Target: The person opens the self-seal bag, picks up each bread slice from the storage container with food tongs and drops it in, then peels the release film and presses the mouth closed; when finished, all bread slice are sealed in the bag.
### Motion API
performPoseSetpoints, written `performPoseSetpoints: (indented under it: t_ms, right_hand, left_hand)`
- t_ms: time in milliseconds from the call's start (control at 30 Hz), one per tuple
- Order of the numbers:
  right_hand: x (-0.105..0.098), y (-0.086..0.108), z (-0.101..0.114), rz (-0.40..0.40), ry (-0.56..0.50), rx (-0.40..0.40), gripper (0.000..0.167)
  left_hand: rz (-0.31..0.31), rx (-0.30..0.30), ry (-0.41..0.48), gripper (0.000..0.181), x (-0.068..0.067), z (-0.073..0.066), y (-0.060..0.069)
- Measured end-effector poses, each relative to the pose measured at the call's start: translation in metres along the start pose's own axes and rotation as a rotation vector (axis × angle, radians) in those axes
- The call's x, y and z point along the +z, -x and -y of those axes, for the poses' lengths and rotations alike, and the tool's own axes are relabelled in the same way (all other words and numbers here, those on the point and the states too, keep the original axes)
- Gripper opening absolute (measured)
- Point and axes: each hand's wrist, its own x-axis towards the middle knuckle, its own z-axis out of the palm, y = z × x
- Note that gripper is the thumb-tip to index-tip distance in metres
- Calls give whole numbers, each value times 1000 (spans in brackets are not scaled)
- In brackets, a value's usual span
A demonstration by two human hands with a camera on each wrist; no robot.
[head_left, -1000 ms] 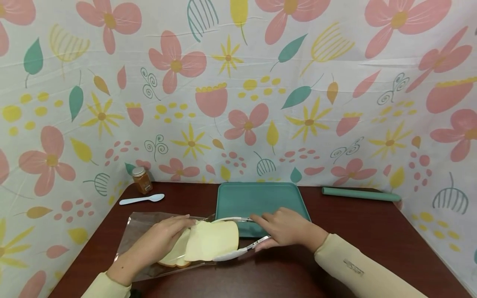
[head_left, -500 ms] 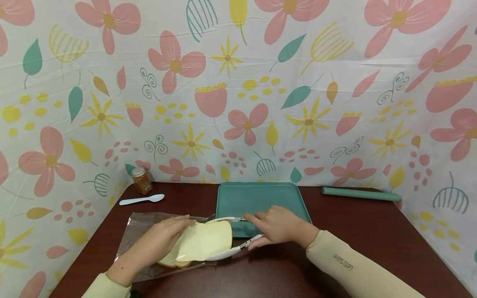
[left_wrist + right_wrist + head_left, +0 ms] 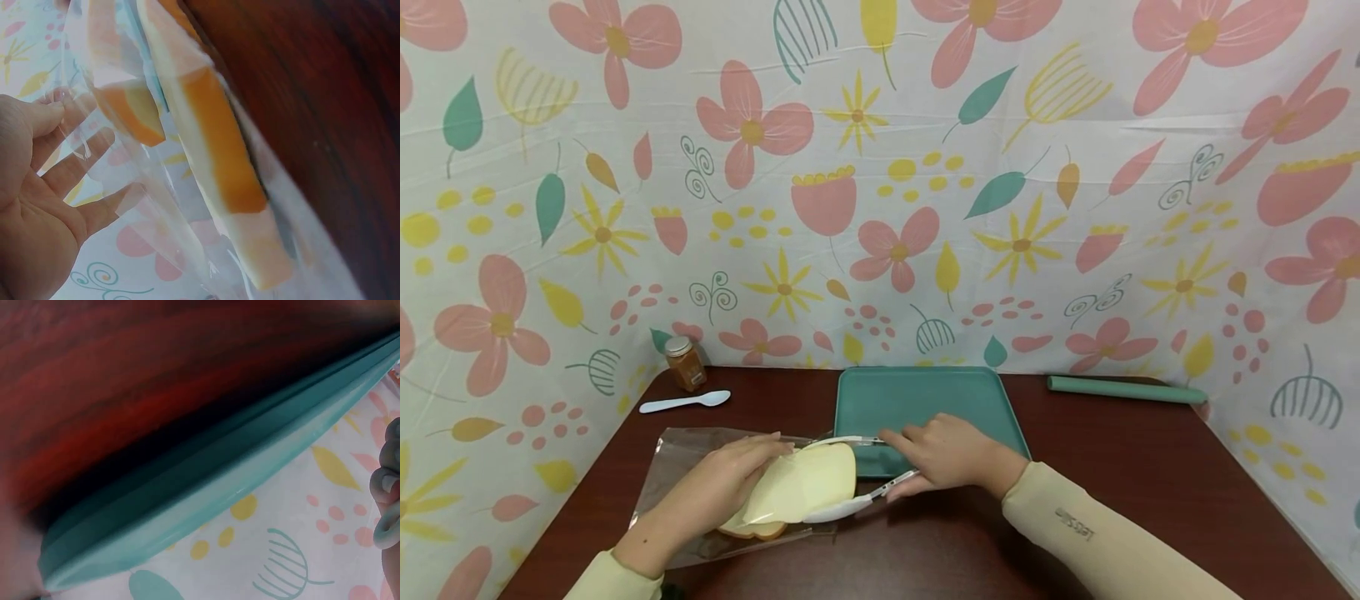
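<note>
My right hand [image 3: 947, 454] grips a pair of white tongs [image 3: 838, 508], whose arms lie along both sides of a bread slice [image 3: 805, 483]. The slice's left part reaches into the mouth of a clear plastic bag [image 3: 673, 458]. Another bread slice [image 3: 758, 530] shows beneath it inside the bag. My left hand [image 3: 733, 471] is at the bag's upper film. In the left wrist view, the thumb and fingers of that left hand [image 3: 47, 181] pinch the film, and a bread slice [image 3: 231, 162] shows its crust through the plastic. The tongs cannot be made out in the right wrist view.
A teal tray [image 3: 925, 404] lies just behind the tongs, its rim close to the right hand. At the back left stand a jar [image 3: 686, 363] with a pale lid and a light spoon [image 3: 685, 402]. A green roll [image 3: 1123, 392] lies at the back right.
My right hand has moved left with the tongs, and the bread slice between them has shifted further left into the bag. My left hand has stayed in place.
</note>
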Motion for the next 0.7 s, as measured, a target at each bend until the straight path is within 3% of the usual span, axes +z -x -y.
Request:
performPoseSetpoints:
  t_ms: [367, 533, 700]
  right_hand:
    - [10, -5, 9, 5, 0, 29, 81]
    - [9, -9, 15, 45, -14, 50, 81]
    - [4, -15, 19, 76, -6, 76, 81]
  left_hand:
    - [33, -32, -4, 29, 0, 1, 1]
    - [52, -63, -6, 29, 0, 0, 1]
    - [11, -29, -14, 30, 0, -1, 2]
